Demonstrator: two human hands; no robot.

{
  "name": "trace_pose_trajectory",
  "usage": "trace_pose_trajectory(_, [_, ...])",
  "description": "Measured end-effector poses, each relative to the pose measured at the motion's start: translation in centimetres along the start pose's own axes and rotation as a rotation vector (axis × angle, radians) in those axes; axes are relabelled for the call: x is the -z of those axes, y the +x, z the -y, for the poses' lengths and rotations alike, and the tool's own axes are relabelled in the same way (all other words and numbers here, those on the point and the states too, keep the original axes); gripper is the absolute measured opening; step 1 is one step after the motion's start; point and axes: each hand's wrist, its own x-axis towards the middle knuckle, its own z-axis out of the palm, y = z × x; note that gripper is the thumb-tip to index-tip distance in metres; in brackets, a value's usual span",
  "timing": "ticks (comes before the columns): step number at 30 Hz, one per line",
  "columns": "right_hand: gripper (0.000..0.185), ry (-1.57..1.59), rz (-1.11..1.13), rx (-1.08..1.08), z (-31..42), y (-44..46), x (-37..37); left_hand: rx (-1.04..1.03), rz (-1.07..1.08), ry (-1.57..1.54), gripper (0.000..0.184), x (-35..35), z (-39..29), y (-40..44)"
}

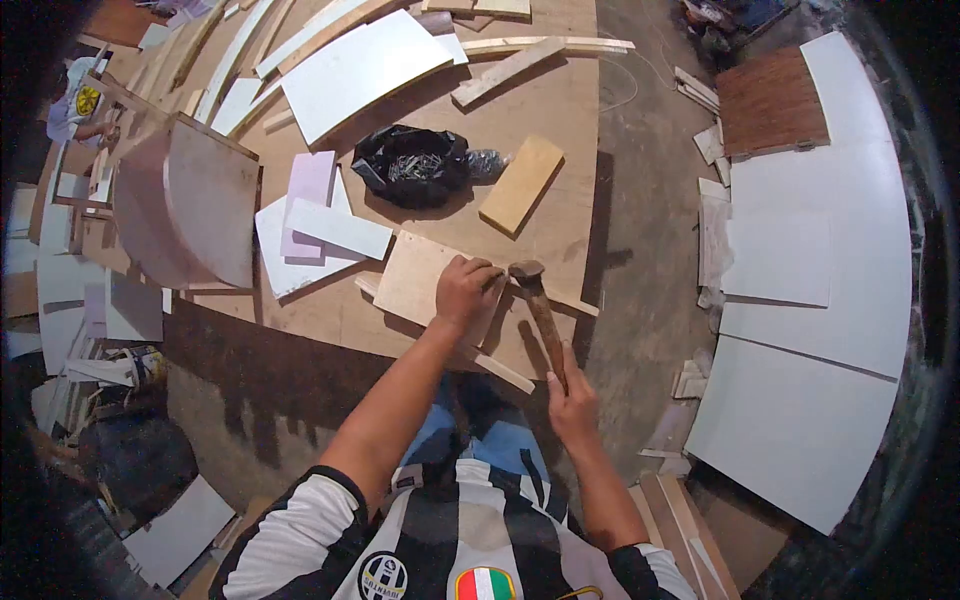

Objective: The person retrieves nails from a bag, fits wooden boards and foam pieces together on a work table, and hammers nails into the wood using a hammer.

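My right hand (573,402) is wrapped round the wooden handle of a hammer (543,318). The hammer's dark metal head is just right of my left fingertips. My left hand (467,291) rests on a light plywood panel (412,272), its fingers pinched together near the panel's right edge; anything small between them is too fine to make out. Under the panel lie thin wooden strips (505,370), their ends jutting out past it. Beyond my hands sits a black plastic bag (375,165) of loose nails (420,167).
A yellowish wood block (522,185) and white board offcuts (340,228) lie on the worktable (560,110). A curved wooden piece (205,200) stands at left. Large white panels (800,400) are on the right. Another person (82,105) is at far left.
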Motion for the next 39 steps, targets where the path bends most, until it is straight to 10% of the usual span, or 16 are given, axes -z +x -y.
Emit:
trace_pose_trajectory(6, [0.060,0.072,-0.005,-0.031,0.2,-0.1,1.1,0.169,0.044,-0.283,0.026,1.3,0.9,0.0])
trace_pose_trajectory(8, [0.060,0.055,-0.013,-0.002,-0.2,-0.2,0.7,0.145,-0.050,0.283,0.030,2.1,0.2,1.5])
trace_pose_trajectory(15, [0.062,-0.016,-0.025,0.059,-0.5,-0.2,-0.9,0.439,0.147,0.589,0.054,-1.0,1.2,3.0])
trace_pose_trajectory(39, [0.062,-0.081,-0.026,0.083,0.1,0.7,-2.0,0.452,0.179,0.614,0.054,-1.3,1.5,3.0])
